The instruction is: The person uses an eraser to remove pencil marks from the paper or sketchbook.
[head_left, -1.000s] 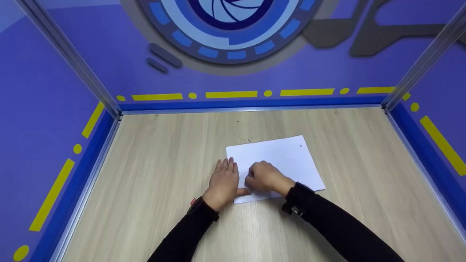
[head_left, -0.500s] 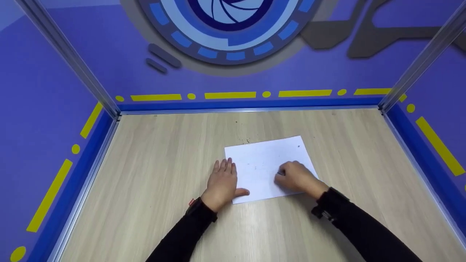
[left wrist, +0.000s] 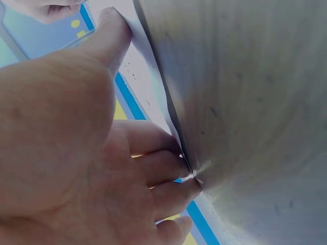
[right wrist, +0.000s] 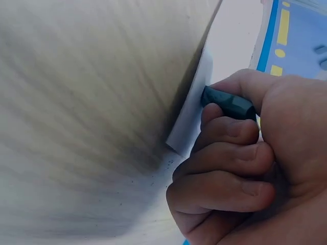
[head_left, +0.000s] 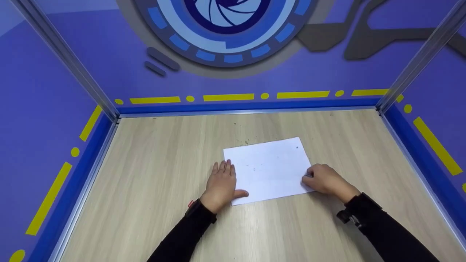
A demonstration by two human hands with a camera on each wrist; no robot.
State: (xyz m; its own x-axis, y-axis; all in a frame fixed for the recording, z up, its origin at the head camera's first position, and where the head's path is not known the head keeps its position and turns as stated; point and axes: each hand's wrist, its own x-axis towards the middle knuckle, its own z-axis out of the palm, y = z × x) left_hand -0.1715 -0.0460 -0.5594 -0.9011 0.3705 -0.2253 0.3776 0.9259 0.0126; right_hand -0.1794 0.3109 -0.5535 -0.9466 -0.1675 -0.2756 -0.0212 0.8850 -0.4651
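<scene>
A sheet of white paper (head_left: 271,178) lies slightly turned on the wooden table. My left hand (head_left: 220,185) rests flat along its left edge, fingers straight, with the thumb spread over the lower left corner. At the sheet's right edge, my right hand (head_left: 325,179) pinches a small dark eraser (right wrist: 230,103) between thumb and curled fingers. In the right wrist view one end of the eraser meets the paper's edge. A few tiny dark specks (head_left: 254,169) dot the sheet, and a larger one sits near its upper right corner.
Dark crumbs (head_left: 247,142) are scattered on the table (head_left: 171,156) just behind the paper. Purple-blue printed panels (head_left: 91,65) with metal corner posts (head_left: 411,69) wall in the back and both sides. Each wrist wears a black band.
My right hand has slid rightward across the paper with the eraser, from beside the left hand to the right edge. The left hand has stayed on the left edge.
</scene>
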